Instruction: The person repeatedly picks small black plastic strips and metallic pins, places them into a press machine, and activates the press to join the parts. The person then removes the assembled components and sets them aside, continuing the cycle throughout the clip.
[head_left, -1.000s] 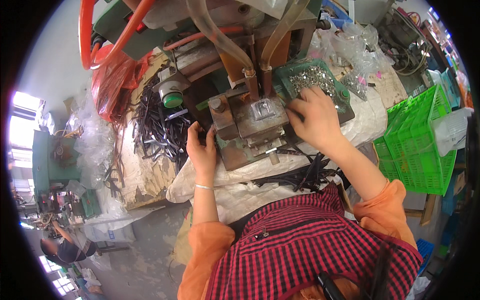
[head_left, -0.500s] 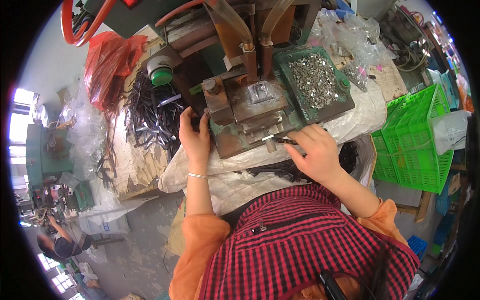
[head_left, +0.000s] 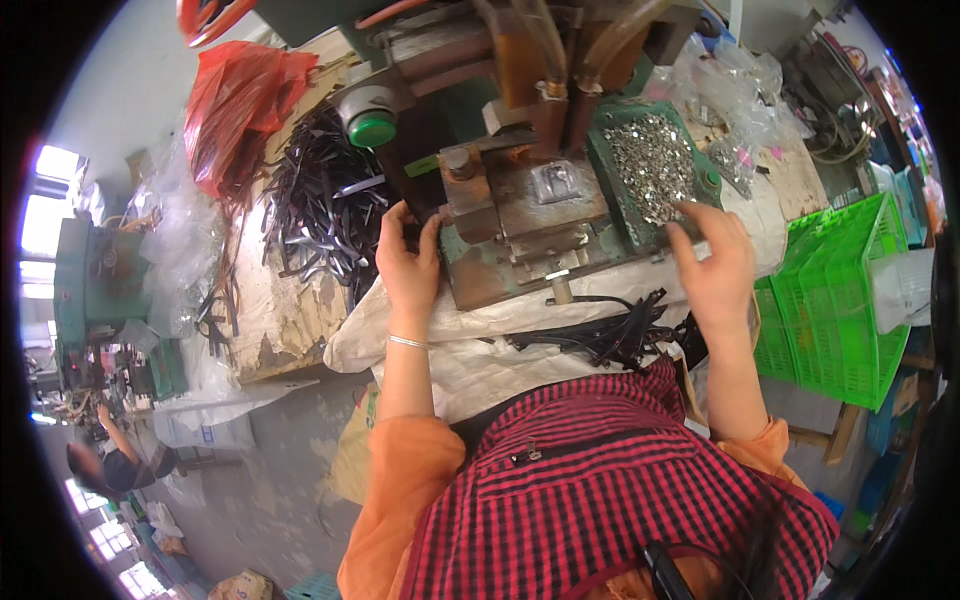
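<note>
My left hand [head_left: 408, 262] rests against the left side of a small bench press [head_left: 520, 215], fingers curled on its dark edge. My right hand [head_left: 712, 268] hovers at the near edge of a green tray [head_left: 615, 195] full of small shiny metal parts [head_left: 650, 165], fingertips reaching toward the parts; whether it pinches one I cannot tell. A bundle of thin black strips [head_left: 600, 335] lies on the white cloth in front of me, between my arms.
A heap of black metal strips [head_left: 325, 200] lies left of the press beside a red plastic bag [head_left: 235, 100]. A green plastic crate [head_left: 830, 290] stands at the right. Clear bags [head_left: 735, 85] sit behind the tray. Another person [head_left: 110, 455] is at far left.
My right hand has moved from the front of the press rightward and up to the tray of small parts. My left hand stayed on the press's left side. The view shifted closer.
</note>
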